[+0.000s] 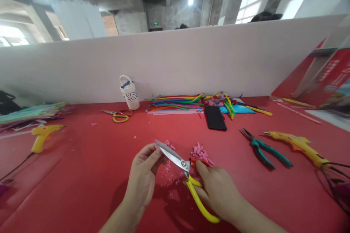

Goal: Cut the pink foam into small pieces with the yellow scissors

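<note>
**Scissors**: near centre, held just above the red table.
- Blades are broad, polished steel, tapering to a point that aims far-left. They appear to lie together.
- Handles are glossy yellow, drawn out into one long curved loop that runs near-right.

**Right hand**: closed around the yellow loop, fingers through it, thumb up by the pivot.

**Left hand**: thumb and fingertips pressed together at the blade tip, touching the steel. Whatever lies between them is too small to make out.

**Pink offcuts**: a loose heap of short, matte, blocky bits just beyond the right hand. Finer pink crumbs are scattered on the table under and beside the blades.

**Table:** a smooth red covering, faintly creased at the near left.

**Other items**
- Pliers: right, with teal grips and dark narrow jaws.
- Glue gun: far right, yellow plastic with a black cord.
- Second glue gun: left, yellow.
- Phone: far centre, a flat black slab.
- Fuzzy stems: a bundle of long thin rods in mixed colours against the partition.
- Small scissors: far left of centre, yellow-handled, lying flat.
- White cup: cylindrical, with a loop handle and a dark printed pattern.
- Pale green strips: stacked at the far left.
- White partition: a plain matte board along the table's far edge.
</note>
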